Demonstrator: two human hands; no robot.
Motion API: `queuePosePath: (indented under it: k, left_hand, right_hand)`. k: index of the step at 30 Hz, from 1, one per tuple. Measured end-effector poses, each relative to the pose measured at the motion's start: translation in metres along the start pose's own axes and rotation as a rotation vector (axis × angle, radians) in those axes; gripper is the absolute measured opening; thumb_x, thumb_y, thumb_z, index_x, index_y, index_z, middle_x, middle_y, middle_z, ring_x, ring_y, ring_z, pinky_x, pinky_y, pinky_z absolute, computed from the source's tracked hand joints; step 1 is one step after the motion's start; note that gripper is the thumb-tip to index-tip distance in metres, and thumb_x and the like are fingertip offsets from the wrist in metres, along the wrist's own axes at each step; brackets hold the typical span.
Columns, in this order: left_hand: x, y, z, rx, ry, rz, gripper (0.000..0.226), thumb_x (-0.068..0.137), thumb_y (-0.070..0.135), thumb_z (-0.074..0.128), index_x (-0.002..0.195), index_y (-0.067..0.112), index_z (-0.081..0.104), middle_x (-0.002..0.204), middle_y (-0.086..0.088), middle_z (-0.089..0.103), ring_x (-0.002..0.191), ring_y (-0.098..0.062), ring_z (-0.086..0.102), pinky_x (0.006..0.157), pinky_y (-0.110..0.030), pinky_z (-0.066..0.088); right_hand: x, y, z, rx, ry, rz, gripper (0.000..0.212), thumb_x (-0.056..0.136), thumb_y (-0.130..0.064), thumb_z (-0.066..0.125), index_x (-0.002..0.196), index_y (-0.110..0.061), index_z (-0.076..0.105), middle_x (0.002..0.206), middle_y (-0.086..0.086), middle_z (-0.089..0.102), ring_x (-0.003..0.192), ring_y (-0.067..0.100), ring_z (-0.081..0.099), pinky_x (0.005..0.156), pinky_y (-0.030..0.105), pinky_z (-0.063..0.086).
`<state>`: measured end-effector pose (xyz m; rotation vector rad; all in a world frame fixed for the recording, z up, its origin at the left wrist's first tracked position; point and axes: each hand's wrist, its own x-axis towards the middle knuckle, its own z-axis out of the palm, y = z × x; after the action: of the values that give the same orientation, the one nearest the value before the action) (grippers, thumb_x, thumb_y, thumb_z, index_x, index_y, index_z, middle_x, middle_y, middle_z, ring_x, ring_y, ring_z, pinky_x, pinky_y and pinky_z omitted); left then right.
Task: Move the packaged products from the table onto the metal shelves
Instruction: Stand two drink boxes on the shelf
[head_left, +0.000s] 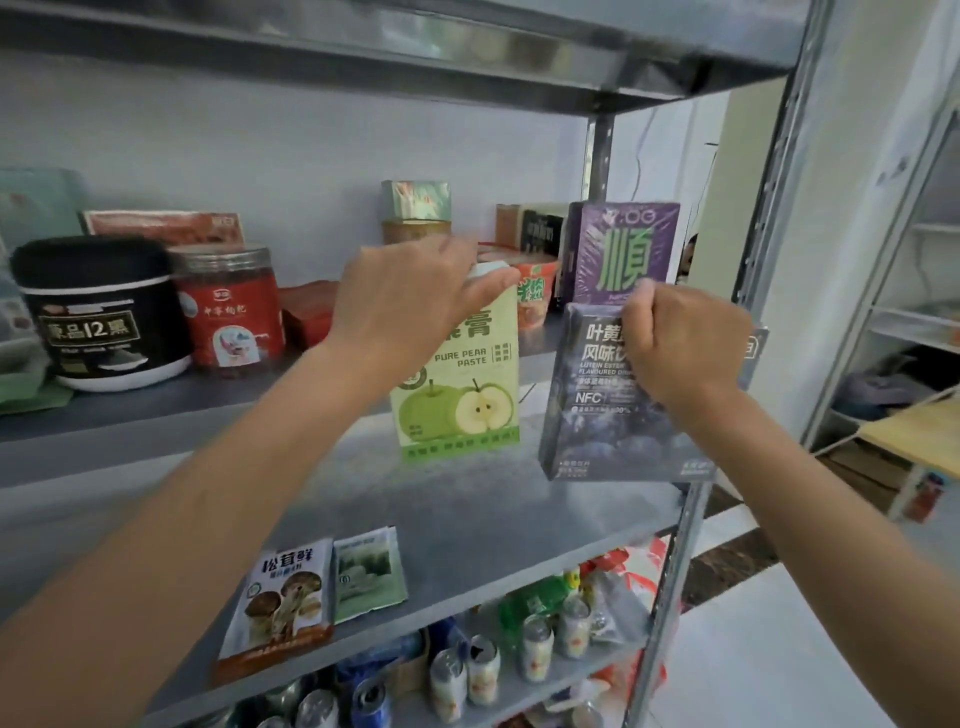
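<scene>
Left hand (415, 296): fingers curled over the top edge of the light green cardboard carton (460, 400) printed with pears, thumb laid along the front of that edge. Carton upright directly below the palm, base apparently set on the grey metal shelf (467, 509); contact not fully verifiable.

Right hand (685, 348): closed in a tight pinch on the upper edge of the dark grey-blue flat box (608, 415). Box hanging below the knuckles, slightly tilted, lower edge near the front right corner of the shelf; resting or lifted, cannot tell.

Just behind the right hand: tall purple box (628, 249) with a green character, upright. Between both hands, farther back: red instant-noodle cup (535, 293). Left of the left hand, well apart: clear plastic jar with red label (228, 312), then black round tub with white base (98, 317). Below the left forearm, flat at the front edge: mushroom-print sachet (280, 597) side by side with pale green sachet (366, 571). Lower tier beneath both wrists: upright drink cans (483, 670).
</scene>
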<state>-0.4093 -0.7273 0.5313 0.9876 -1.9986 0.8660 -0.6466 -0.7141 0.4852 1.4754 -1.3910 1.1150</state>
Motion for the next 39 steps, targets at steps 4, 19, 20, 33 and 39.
queuePosePath:
  k: [4,19,20,33,39]
  left_hand:
    - [0.042,0.003,0.043,0.023,0.116,0.055,0.066,0.094,0.06,0.019,0.078,0.01,0.058,0.065,-0.004,0.061,0.045,-0.018,0.043,0.044,-0.016,0.018]
    - [0.145,0.04,0.182,0.318,0.219,0.134,0.063,0.094,0.056,0.024,0.08,0.012,0.067,0.062,-0.002,0.063,0.047,-0.018,0.058,0.043,-0.02,0.022]
    - [0.147,0.041,0.186,0.345,0.217,0.136,0.063,0.094,0.056,0.024,0.08,0.013,0.067,0.062,-0.001,0.063,0.048,-0.018,0.058,0.044,-0.02,0.022]
    - [0.147,0.049,0.216,0.627,0.378,0.078,0.044,0.1,0.042,0.04,0.075,0.015,0.065,0.063,-0.003,0.063,0.057,-0.023,0.06,0.06,-0.028,0.043]
    - [0.155,0.039,0.212,0.465,0.198,0.069,0.053,0.101,0.046,0.032,0.075,0.012,0.064,0.062,-0.006,0.062,0.053,-0.026,0.058,0.057,-0.028,0.037]
  right_hand:
    - [0.043,0.037,0.033,-0.023,0.045,0.009,0.046,0.094,-0.025,0.024,0.05,-0.016,0.031,0.044,-0.003,0.025,0.036,0.011,0.016,0.049,0.019,0.008]
    - [0.109,0.152,0.172,0.009,0.191,-0.102,0.039,0.094,-0.017,0.036,0.055,-0.016,0.031,0.046,0.001,0.029,0.038,0.017,0.021,0.049,0.018,0.004]
    - [0.111,0.157,0.181,0.031,0.193,-0.122,0.038,0.094,-0.018,0.036,0.056,-0.016,0.033,0.046,0.002,0.032,0.038,0.018,0.025,0.048,0.019,0.006]
    - [0.121,0.159,0.223,0.225,0.332,-0.097,0.039,0.093,-0.019,0.046,0.057,-0.02,0.031,0.052,-0.005,0.025,0.044,0.018,0.023,0.056,0.026,0.024]
    - [0.121,0.15,0.227,0.275,0.358,-0.088,0.039,0.09,-0.018,0.049,0.052,-0.011,0.048,0.051,0.002,0.037,0.049,0.02,0.035,0.053,0.028,0.022]
